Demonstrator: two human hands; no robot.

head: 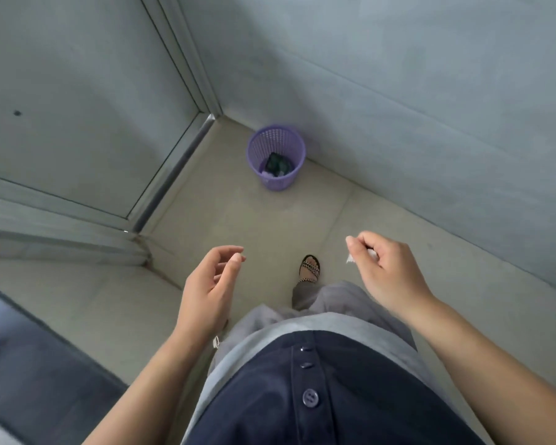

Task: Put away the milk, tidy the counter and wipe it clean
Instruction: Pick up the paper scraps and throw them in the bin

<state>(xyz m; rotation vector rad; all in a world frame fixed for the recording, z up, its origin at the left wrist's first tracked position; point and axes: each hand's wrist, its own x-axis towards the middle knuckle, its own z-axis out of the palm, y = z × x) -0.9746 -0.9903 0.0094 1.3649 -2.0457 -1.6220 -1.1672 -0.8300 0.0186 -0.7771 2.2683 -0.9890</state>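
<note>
1. At the bottom centre of the frame, a dark navy buttoned garment (312, 396) over grey trousers is seen, with both bare forearms reaching forward.
2. Just left of centre, the left hand (206, 284) is held loosely open, fingers curled, with nothing in it.
3. Right of centre, the right hand (385, 268) is curled closed, and a small crumpled white scrap (350, 259), probably tissue or paper, is pinched in its fingers.
4. Between the hands, a sandalled foot (309, 268) is planted on the pale floor (254, 220).
5. Further off, in the upper middle, a purple mesh wastebasket (276, 157) stands in the corner against the grey wall (430, 107), with dark rubbish already in its bottom.
6. Neither the milk nor the counter can be identified with certainty in this view, so whether they are dealt with cannot be told. The scrap is judged to be on its way to the basket, well apart from it as yet; dropping it in remains to be done.
</note>
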